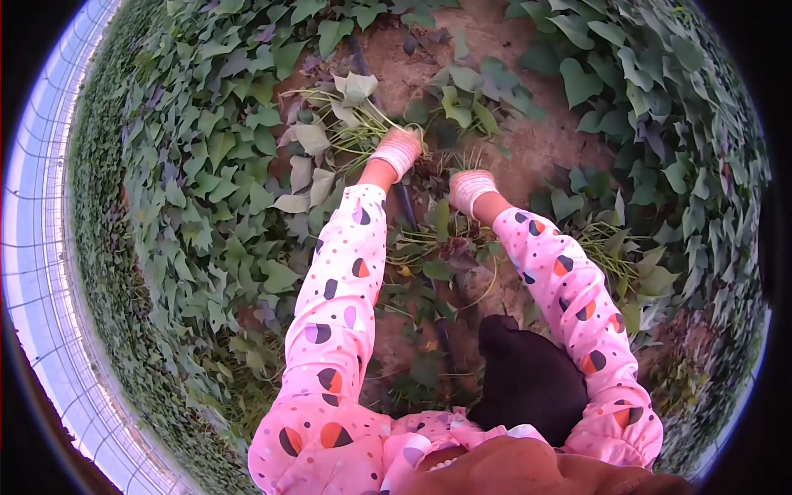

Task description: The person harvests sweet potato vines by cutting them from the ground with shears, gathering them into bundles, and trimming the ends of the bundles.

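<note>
My left hand (403, 148), in a pale ribbed band or glove, is closed around a bunch of leafy vine stems (351, 124). Their heart-shaped leaves fan out to the left, some showing pale undersides. Just below and to the right, my right hand (472, 186), covered the same way, is curled low over the soil. Short upright stems (469, 159) stand right by its far side. Its fingertips are hidden, so what they grip cannot be made out.
A dark hose (406, 206) runs along the bare soil (536, 148) between dense leafy rows (206, 165) on both sides. Vine clumps (615, 256) lie near my right arm. Close to my body is a dark rounded object (532, 379). Wire-like netting (41, 272) shows at far left.
</note>
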### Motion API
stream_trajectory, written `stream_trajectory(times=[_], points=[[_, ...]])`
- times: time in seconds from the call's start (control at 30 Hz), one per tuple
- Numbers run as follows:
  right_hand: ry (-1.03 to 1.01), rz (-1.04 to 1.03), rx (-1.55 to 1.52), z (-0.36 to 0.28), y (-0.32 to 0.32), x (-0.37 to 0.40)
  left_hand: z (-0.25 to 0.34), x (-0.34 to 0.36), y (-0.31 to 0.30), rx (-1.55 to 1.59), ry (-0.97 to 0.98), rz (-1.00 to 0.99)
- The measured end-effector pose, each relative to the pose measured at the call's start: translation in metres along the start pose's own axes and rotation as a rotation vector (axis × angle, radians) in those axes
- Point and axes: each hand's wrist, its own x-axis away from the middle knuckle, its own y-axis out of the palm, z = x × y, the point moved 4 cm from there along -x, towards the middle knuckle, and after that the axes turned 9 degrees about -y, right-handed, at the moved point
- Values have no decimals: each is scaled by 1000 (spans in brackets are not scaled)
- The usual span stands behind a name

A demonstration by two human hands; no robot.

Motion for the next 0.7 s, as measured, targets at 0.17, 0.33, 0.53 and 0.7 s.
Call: stream_trajectory(times=[0.17,0.33,0.53,0.7], points=[[4,88,-101,6,8,17,-10,40,-11,19,-47,-98],[29,281,-325,19,44,21,-17,73,-4,1242,-223,-54],[-141,570,-1209,-9,49,56,-19,118,-61,1414,-282,256],[-205,771,-1590,-35,2,88,-7,137,-95,1623,-333,273]])
